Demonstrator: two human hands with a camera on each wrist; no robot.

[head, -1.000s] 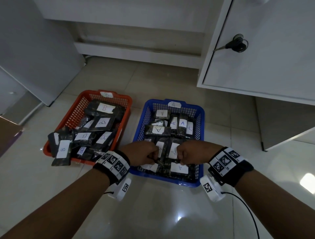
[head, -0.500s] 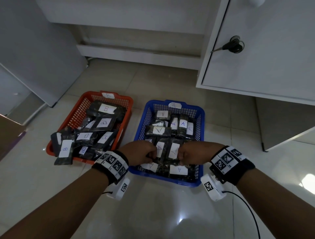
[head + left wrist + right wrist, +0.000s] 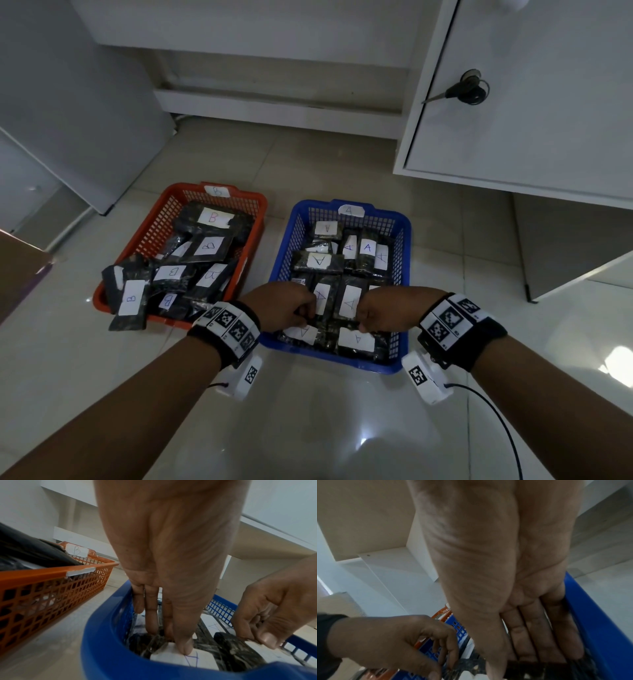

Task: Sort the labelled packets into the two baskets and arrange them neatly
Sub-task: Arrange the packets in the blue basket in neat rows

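Observation:
A blue basket (image 3: pixel 342 358) tagged A holds dark packets with white A labels. To its left an orange basket (image 3: pixel 137 236) tagged B holds B packets, and one B packet (image 3: pixel 130 301) hangs over its near-left rim. Both hands are in the near end of the blue basket. My left hand (image 3: pixel 303 313) pinches a near A packet (image 3: pixel 181 657), thumb on its label and fingers behind. Beside it, my right hand (image 3: pixel 363 320) pinches the dark edge of the neighbouring A packet (image 3: pixel 236 642). The right wrist view shows the right hand's fingers (image 3: pixel 537 635) pointing down along the blue wall.
A white cabinet with a key (image 3: pixel 469 90) in its door overhangs the floor at the right. A grey panel (image 3: pixel 68 120) leans at the left, with a brown object (image 3: pixel 20 270) at the left edge. The baskets stand on pale glossy tiles.
Both hands stay at the near row of the blue basket with only slight finger shifts. The head view has tilted a little.

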